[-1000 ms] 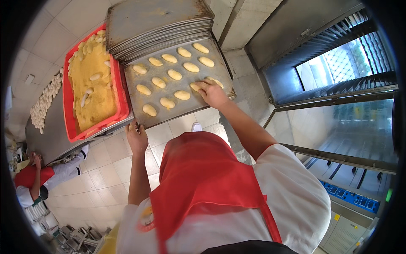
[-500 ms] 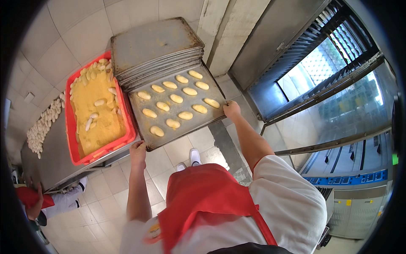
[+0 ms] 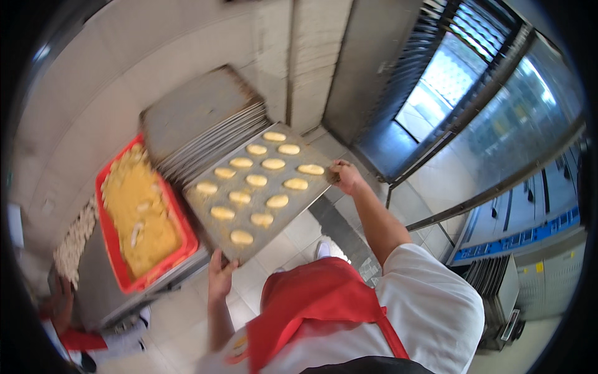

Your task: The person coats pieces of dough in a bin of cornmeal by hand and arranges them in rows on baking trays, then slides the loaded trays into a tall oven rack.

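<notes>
A grey baking tray (image 3: 205, 234) carries several rows of oval dough pieces (image 3: 273, 164) with a yellow, crumbly coating. My right hand (image 3: 346, 177) is closed around its right corner. At the near-left corner, my left hand (image 3: 220, 275) grips the edge, its thumb and a finger showing apart there; blur hides the exact contact. The tray slants down toward my left hand. Just left of it stands a red plastic tub (image 3: 190, 249) filled with yellow crumbs (image 3: 146, 218), with pale dough pieces lying on top.
Behind the held tray rises a stack of baking trays (image 3: 199, 109). More pale dough pieces (image 3: 76, 240) lie on the metal table (image 3: 106, 280) at left, where a person's arm (image 3: 61, 302) shows. At right, a metal cabinet's door (image 3: 498, 131) stands open; beyond are ovens (image 3: 529, 206).
My view has turned, shifting the surroundings. The tray has come off the tub side and tilts more, its near-left corner lower. Both hands stay at its corners.
</notes>
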Available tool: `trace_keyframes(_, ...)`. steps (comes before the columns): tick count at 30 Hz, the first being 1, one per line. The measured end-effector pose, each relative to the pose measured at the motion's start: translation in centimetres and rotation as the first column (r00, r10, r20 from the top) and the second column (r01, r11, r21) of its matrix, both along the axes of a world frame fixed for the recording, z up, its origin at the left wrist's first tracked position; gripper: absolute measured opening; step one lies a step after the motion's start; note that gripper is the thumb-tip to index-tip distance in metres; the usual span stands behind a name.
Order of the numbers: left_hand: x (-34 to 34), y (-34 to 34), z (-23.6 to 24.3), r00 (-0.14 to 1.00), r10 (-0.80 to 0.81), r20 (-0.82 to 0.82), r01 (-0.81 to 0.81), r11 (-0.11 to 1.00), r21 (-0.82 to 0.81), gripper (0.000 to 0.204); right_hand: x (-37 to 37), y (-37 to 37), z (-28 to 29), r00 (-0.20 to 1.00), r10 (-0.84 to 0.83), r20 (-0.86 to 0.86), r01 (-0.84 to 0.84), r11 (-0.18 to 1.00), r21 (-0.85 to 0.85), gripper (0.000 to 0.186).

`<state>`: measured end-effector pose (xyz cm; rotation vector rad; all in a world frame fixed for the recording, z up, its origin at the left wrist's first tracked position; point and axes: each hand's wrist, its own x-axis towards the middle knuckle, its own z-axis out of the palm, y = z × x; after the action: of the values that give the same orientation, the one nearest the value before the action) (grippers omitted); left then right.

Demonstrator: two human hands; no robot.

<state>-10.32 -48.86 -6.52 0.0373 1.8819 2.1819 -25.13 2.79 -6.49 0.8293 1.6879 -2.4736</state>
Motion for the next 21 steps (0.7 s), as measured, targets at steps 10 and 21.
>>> trace_keyframes(10, -7.9, 20.1, 10.3, 0.969, -0.195, -0.150, 0.236, 0.908, 0.345, 0.089, 11.1, 10.2, 13.3, 0.877, 0.031, -0.480, -0.146, 0.968, -0.204, 0.055)
trace_keyframes(21, -35.7, 50.3, 21.2, 0.792, -0.420, -0.443, 0.611, 0.539, 0.580, 0.083, 6.6, 28.2, 26.4, 0.674, -0.198, -0.712, 0.157, 0.980, -0.123, 0.042)
